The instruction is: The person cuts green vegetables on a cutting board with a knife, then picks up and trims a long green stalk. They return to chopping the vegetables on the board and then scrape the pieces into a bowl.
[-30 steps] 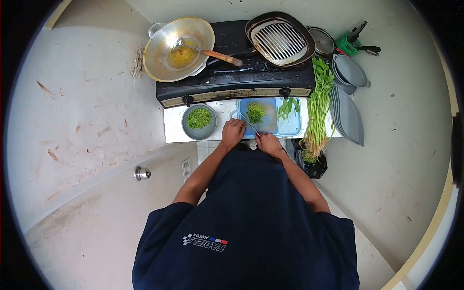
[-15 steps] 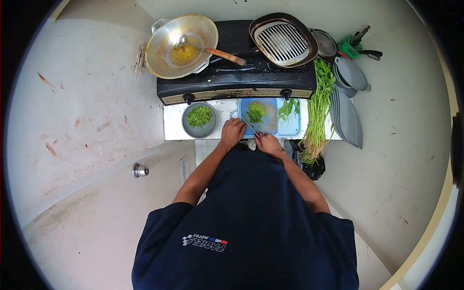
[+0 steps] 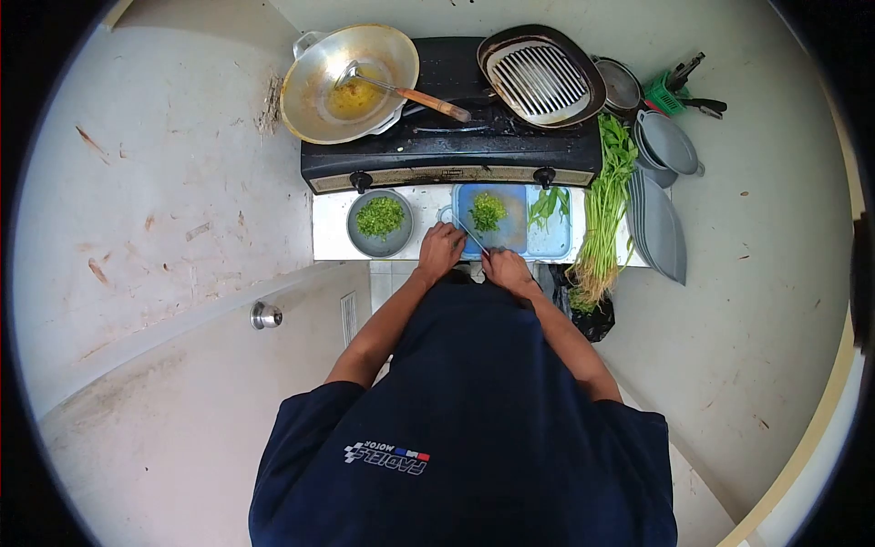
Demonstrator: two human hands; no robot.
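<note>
A knife (image 3: 471,236) slants over the left front part of a blue cutting board (image 3: 516,239). My right hand (image 3: 507,270) is closed round its handle at the board's front edge. At the board's left front corner is my left hand (image 3: 441,248), its fingers bent and pressed together close to the blade; whatever they may hold is hidden. Chopped greens (image 3: 488,211) lie in a small pile on the board beyond the knife. To the right, several leaves (image 3: 548,206) rest in the board's paler section. A grey bowl (image 3: 353,239) holding more chopped greens stands left of my left hand.
Behind the board is a black stove (image 3: 437,155) bearing a wok (image 3: 303,105) with a wooden-handled ladle (image 3: 436,103) and a grill pan (image 3: 492,68). A bunch of long greens (image 3: 602,219) overhangs the counter's front, beside stacked grey plates (image 3: 658,228). A black bag (image 3: 597,323) is below.
The whole view has shifted slightly, moving the stove and counter a little right and up. Both hands stay at the board, with the knife still in my right hand.
</note>
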